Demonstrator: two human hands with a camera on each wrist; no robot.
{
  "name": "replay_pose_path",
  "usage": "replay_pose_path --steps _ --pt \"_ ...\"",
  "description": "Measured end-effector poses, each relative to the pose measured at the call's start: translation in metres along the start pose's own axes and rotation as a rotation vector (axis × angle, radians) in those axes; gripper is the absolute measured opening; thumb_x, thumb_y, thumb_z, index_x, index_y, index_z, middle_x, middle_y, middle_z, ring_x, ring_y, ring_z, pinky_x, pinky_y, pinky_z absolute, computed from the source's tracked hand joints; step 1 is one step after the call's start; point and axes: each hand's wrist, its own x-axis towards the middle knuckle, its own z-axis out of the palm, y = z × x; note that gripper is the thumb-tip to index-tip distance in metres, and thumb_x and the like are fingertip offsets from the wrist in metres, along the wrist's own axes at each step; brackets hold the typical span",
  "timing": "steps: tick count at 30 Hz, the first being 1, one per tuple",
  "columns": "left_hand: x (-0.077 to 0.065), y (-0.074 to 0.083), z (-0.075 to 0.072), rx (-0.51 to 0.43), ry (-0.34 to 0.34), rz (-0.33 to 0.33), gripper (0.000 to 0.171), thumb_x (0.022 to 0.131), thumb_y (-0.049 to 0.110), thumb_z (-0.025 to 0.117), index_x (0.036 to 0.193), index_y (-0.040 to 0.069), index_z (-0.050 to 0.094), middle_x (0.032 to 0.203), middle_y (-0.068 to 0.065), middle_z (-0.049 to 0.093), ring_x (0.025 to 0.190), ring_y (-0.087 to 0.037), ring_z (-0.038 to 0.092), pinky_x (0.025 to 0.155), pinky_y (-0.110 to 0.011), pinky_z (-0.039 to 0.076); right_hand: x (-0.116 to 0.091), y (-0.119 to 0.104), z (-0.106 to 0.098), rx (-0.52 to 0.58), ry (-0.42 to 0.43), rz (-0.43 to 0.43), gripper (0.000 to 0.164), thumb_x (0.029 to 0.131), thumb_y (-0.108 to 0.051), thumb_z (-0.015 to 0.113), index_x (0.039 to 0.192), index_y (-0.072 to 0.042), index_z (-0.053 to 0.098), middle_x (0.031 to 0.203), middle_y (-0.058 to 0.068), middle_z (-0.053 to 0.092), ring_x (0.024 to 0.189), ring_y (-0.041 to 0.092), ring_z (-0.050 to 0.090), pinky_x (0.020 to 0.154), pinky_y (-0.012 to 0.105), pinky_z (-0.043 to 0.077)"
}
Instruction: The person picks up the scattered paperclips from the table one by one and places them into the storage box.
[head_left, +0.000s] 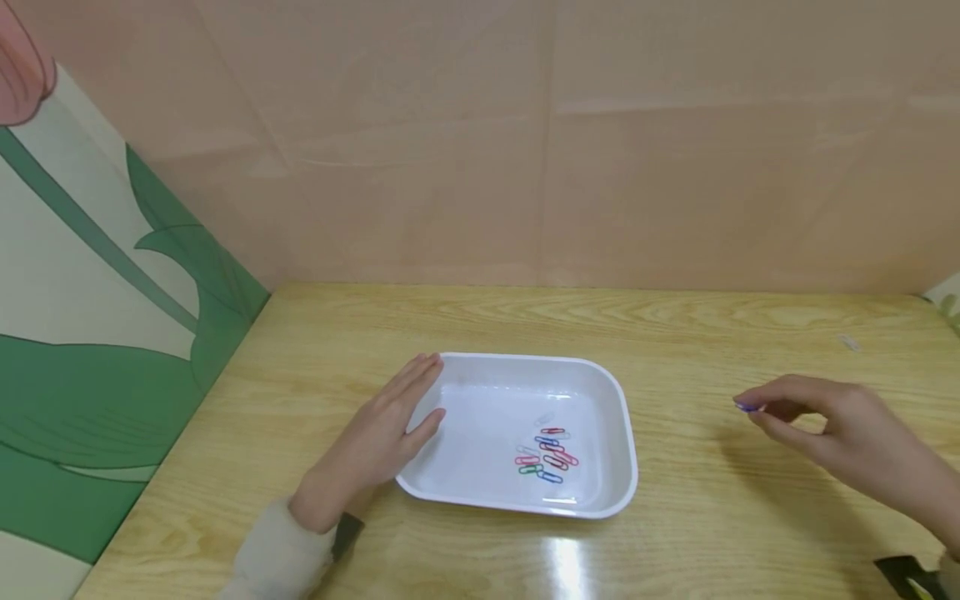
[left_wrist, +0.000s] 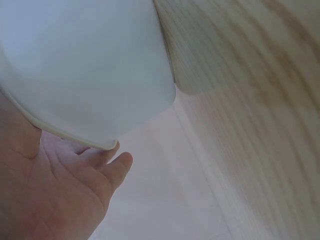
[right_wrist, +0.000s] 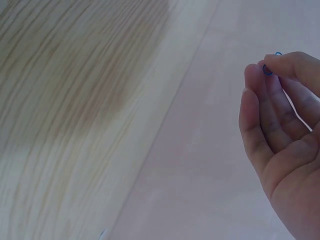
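Observation:
A white tray [head_left: 600, 497] sits on the wooden table, with several coloured paper clips [head_left: 553, 450] loose in the right half of its floor. My left hand [head_left: 382, 429] rests on the tray's left rim, fingers extended; the left wrist view shows the palm [left_wrist: 65, 185] under the outer edge of the rim. Off to the right of the tray, my right hand [head_left: 840, 421] pinches a blue paper clip [head_left: 747, 407] between thumb and fingertips, above the table. In the right wrist view a little of that clip's blue wire [right_wrist: 267, 70] sticks out.
A pale paper clip [head_left: 849, 342] lies on the table [head_left: 697, 333] behind my right hand. Along the back edge rises a beige covering [head_left: 487, 167]. A panel with painted green leaves [head_left: 82, 392] borders the left side.

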Motion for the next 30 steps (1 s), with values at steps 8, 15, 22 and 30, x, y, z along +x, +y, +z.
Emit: replay_pose_path --steps 8,15,22,30 --pt "0.000 -0.001 0.000 0.005 0.005 0.008 0.062 0.098 0.028 0.061 0.150 0.002 0.040 0.158 -0.014 0.039 0.148 -0.033 0.034 0.120 -0.051 0.032 0.012 -0.028 0.004 0.061 0.035 -0.100 0.048 0.066 0.010 0.082 0.099 -0.025 0.074 0.090 -0.021 0.069 0.077 -0.012 0.058 0.060 0.005 0.045" --pt "0.000 0.000 -0.001 -0.001 -0.004 0.000 0.062 0.099 0.028 0.061 0.150 0.002 0.039 0.158 -0.013 0.038 0.149 -0.032 0.033 0.121 -0.051 0.031 0.019 -0.041 0.012 0.137 0.046 -0.166 0.053 0.064 0.014 0.081 0.099 -0.025 0.073 0.090 -0.023 0.068 0.079 -0.010 0.058 0.064 0.004 0.046" --pt "0.001 0.001 -0.001 -0.010 -0.018 -0.015 0.062 0.099 0.029 0.060 0.151 0.003 0.038 0.159 -0.012 0.036 0.149 -0.032 0.031 0.121 -0.051 0.030 0.027 -0.054 0.018 0.186 0.030 -0.200 0.051 0.066 0.013 0.080 0.100 -0.024 0.073 0.091 -0.020 0.069 0.079 -0.008 0.059 0.066 0.003 0.047" --pt "0.001 0.002 -0.002 -0.005 -0.019 -0.022 0.062 0.099 0.028 0.060 0.150 0.002 0.040 0.159 -0.013 0.037 0.149 -0.032 0.032 0.121 -0.051 0.030 0.037 -0.071 0.023 0.201 0.013 -0.231 0.050 0.067 0.012 0.080 0.100 -0.026 0.072 0.092 -0.018 0.070 0.081 -0.006 0.060 0.070 0.002 0.048"
